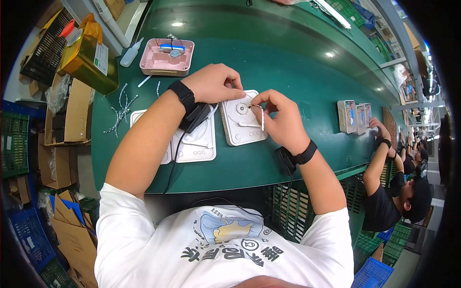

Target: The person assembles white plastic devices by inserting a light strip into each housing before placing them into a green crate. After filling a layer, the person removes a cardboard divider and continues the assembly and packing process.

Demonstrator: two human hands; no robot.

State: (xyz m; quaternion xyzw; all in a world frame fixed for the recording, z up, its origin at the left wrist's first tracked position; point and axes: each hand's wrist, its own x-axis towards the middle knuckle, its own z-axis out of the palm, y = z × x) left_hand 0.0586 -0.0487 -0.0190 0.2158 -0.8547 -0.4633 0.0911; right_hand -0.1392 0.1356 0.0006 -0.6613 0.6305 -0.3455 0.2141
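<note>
In front of me lies a white square casing (234, 138), shaped like a small record player, with a round disc and a raised arm on its top. My left hand (211, 85) has curled fingers at its upper left edge, the thumb against the casing. Over its right side my right hand (280, 117) pinches a thin white strip (262, 121), its fingertips beside the disc's centre. A small dark bit shows at those fingertips, too small to name. Another white casing (196, 152) lies to the left, partly under my left forearm, with more white casing beside it.
A pink tray-like shell (165, 72) with parts inside stands at the back left, near a squeeze bottle (132, 53) and a yellow metal can (91, 65). Twisted white strips (120, 113) lie on the green table (230, 175). Open shells (346, 117) stand near a co-worker (401, 197) at right.
</note>
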